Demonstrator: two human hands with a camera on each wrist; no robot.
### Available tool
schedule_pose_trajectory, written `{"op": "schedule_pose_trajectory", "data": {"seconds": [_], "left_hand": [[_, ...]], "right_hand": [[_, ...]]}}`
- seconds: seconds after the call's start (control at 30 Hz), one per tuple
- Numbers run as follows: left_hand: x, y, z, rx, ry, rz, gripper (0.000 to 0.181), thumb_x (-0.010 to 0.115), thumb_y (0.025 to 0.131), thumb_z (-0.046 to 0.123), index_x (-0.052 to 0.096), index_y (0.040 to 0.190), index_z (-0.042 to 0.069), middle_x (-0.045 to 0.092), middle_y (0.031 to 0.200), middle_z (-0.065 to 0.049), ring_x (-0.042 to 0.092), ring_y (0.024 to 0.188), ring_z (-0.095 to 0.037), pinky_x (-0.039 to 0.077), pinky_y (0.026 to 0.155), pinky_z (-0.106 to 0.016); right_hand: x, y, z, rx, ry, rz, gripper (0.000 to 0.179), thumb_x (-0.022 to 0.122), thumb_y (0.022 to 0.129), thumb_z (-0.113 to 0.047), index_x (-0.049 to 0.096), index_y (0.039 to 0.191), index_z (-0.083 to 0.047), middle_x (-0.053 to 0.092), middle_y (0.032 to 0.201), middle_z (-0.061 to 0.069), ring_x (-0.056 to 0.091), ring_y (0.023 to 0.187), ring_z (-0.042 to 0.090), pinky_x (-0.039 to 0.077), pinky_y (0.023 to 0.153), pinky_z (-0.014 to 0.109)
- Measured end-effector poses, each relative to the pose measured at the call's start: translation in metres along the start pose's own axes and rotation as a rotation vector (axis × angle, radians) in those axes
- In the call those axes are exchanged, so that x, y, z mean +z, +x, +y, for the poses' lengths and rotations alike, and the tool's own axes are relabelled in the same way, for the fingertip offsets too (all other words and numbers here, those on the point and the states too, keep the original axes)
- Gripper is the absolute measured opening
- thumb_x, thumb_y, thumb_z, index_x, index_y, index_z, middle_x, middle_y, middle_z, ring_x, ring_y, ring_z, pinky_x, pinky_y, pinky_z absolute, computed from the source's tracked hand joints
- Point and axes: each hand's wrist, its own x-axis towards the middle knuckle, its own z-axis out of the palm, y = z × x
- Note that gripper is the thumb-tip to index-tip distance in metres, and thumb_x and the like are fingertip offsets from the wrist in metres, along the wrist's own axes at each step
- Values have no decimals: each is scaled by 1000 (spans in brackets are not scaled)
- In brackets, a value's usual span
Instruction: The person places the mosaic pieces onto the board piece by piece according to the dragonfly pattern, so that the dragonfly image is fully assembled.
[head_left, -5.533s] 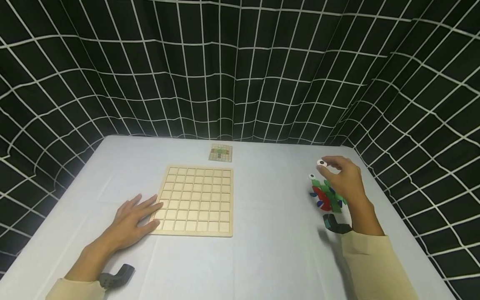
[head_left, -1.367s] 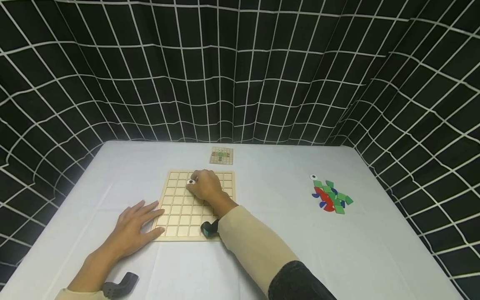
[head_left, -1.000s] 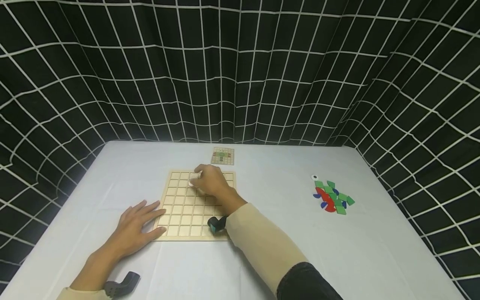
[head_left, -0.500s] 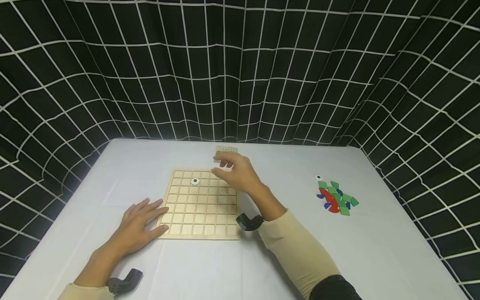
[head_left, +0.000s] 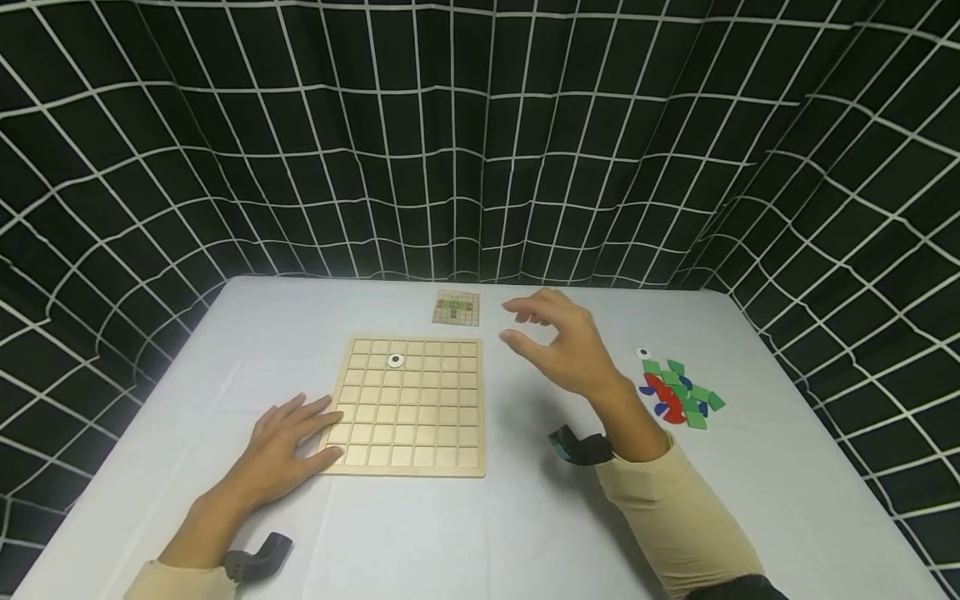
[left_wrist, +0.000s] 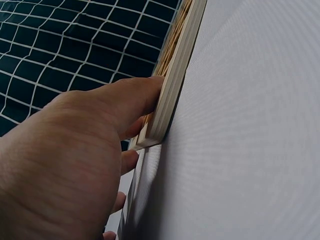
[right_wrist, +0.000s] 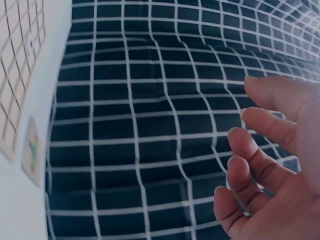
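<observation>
My left hand [head_left: 281, 450] lies with spread fingers at the left edge of a wooden grid board [head_left: 412, 408]; in the left wrist view its thumb rests on the board's rim [left_wrist: 172, 85]. A white round eye piece [head_left: 395, 361] with a black centre sits in a cell of the board's second row from the back. My right hand [head_left: 566, 346] is in the air right of the board, thumb and fingers apart with nothing between them. Also in the right wrist view, that hand's fingers [right_wrist: 245, 142] hold nothing.
A small picture card [head_left: 456, 307] with a green and red figure lies behind the board. At the right lie flat green pieces [head_left: 697, 419], red pieces [head_left: 663, 400], blue half-rounds [head_left: 661, 409] and another eye piece [head_left: 642, 353]. A black gridded curtain [head_left: 480, 167] surrounds the white table.
My right hand brought one eye piece from the pile to the board, let go of it there, and has since moved right and away. The left hand has stayed at the board's edge.
</observation>
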Motion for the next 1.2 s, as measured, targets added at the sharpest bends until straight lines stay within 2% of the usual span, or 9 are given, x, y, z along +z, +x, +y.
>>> {"op": "schedule_pose_trajectory", "data": {"seconds": [0.3,0.43,0.67,0.83,0.9,1.07,1.2], "left_hand": [[0,1,-1,-2,-1,-1,53,67,84,48,62,127,16,47,144,-13,27,138,-44,11,111,-65],[1,2,-1,6,-8,-2,53,68,84,47,61,127,16,47,145,-12,27,138,-44,11,111,-65],[0,1,-1,7,-5,-5,53,68,84,47,61,127,16,47,145,-13,27,138,-44,11,111,-65],[-3,2,-1,-4,5,-11,53,68,84,47,62,127,16,47,145,-13,27,138,-44,10,111,-66],[-3,2,-2,-12,8,-15,54,68,84,48,62,127,16,47,145,-13,27,139,-44,10,111,-65],[-2,2,-1,-27,3,-15,54,68,84,48,62,127,17,47,145,-12,26,139,-43,10,112,-65],[2,2,-1,-23,-5,-9,53,68,84,48,62,127,18,47,145,-11,26,139,-42,10,112,-65]], "right_hand": [[-42,-16,16,-62,-42,87,33,78,75,-2,71,108,-6,68,91,5,58,87,18,46,76,24],[-57,-21,29,-39,-71,115,36,78,74,1,70,109,-4,68,90,8,57,88,17,45,79,20],[-78,-35,61,146,-150,193,33,75,80,-4,70,112,-7,66,93,10,53,90,10,42,82,16],[-83,-44,88,296,-156,253,30,71,86,-13,69,115,-7,65,97,15,50,90,11,40,81,19],[-83,-48,97,364,-157,264,31,70,87,-18,68,117,-8,64,99,14,49,91,16,40,81,21],[-83,-59,117,460,-140,290,32,68,89,-22,67,117,-7,63,101,14,49,92,19,41,78,27],[-84,-67,132,509,-125,302,33,68,89,-24,67,117,-7,63,100,14,50,89,13,41,76,26]]}}
